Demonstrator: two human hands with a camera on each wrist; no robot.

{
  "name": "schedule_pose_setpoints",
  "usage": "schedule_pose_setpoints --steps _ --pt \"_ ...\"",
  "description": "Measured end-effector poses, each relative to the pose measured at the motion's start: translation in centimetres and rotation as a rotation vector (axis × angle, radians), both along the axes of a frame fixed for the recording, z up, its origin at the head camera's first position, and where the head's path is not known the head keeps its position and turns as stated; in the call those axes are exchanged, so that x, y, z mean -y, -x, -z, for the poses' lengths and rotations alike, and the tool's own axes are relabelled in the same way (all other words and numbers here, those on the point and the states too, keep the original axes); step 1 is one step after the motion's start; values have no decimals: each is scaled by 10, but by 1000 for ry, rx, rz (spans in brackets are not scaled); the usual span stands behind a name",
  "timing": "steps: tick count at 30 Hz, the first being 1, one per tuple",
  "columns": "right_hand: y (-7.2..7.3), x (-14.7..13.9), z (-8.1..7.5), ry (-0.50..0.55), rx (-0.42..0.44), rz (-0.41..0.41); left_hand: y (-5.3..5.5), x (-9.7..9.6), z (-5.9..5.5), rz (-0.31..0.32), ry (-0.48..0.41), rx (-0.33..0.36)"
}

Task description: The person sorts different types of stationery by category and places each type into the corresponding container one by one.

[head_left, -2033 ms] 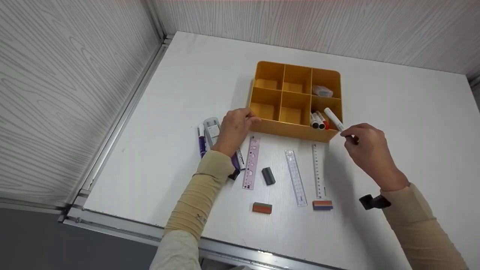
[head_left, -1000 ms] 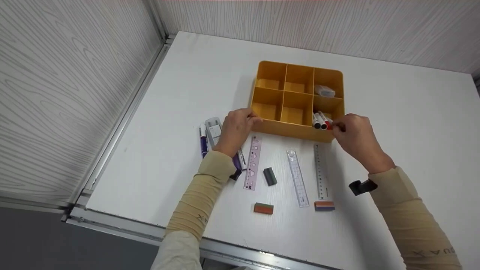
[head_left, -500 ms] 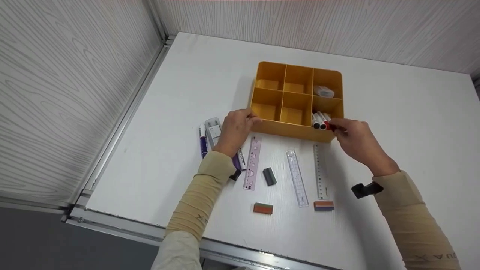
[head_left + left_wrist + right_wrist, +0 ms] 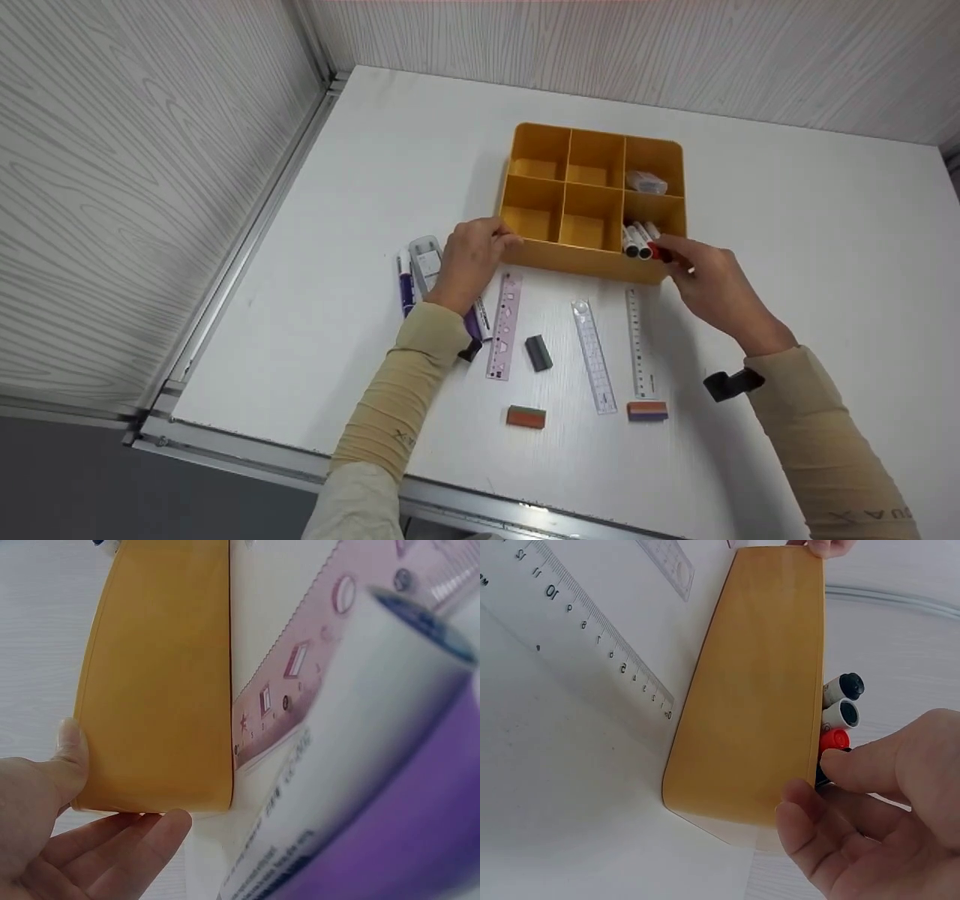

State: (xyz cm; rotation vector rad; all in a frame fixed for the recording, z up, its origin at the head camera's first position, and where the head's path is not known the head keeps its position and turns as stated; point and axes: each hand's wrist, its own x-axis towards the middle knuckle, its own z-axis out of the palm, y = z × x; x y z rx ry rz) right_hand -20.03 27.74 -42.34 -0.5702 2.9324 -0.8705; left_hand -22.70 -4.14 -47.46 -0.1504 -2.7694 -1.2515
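A yellow six-compartment organizer box point(image 4: 592, 259) stands on the table. At its near left corner my left hand point(image 4: 471, 255) grips the wall, thumb at the rim and fingers around the side, as the left wrist view shows. My right hand point(image 4: 709, 281) is at the near right compartment. Its thumb and finger pinch the dark end of a whiteboard marker point(image 4: 652, 231), which leans over the front rim beside several others. In the right wrist view a red-capped marker point(image 4: 834, 739) and two dark-ended ones poke past the rim; fingers partly cover the held marker.
A clear case point(image 4: 646, 182) lies in the far right compartment. In front of the box are a pink ruler point(image 4: 504, 326), two clear rulers, a dark eraser point(image 4: 538, 352) and two striped erasers. Beside my left forearm lie markers point(image 4: 406, 281) and a grey case point(image 4: 427, 264).
My right hand has brought a white marker from above the box's right edge down into the near right compartment, beside the others. The left hand has stayed at the corner.
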Motion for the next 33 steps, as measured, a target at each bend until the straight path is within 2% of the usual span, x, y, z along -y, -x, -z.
schedule_pose_setpoints --steps 2,9,14,17,25,33 --pt "0 -1 2 -1 -10 -19 0 1 1 2 -7 -8" --pt "-5 -5 3 -26 47 -17 1 0 2 12 -6 -12" --pt "-14 -11 3 -9 5 -43 0 -1 2 21 -17 -9" --pt "-22 -14 1 1 -14 -24 0 -1 1 27 -27 -12" --pt "-46 -14 1 0 -5 93 3 -2 1 17 -20 2" --pt "-76 -10 10 -24 -90 107 3 -1 1 -1 -21 37"
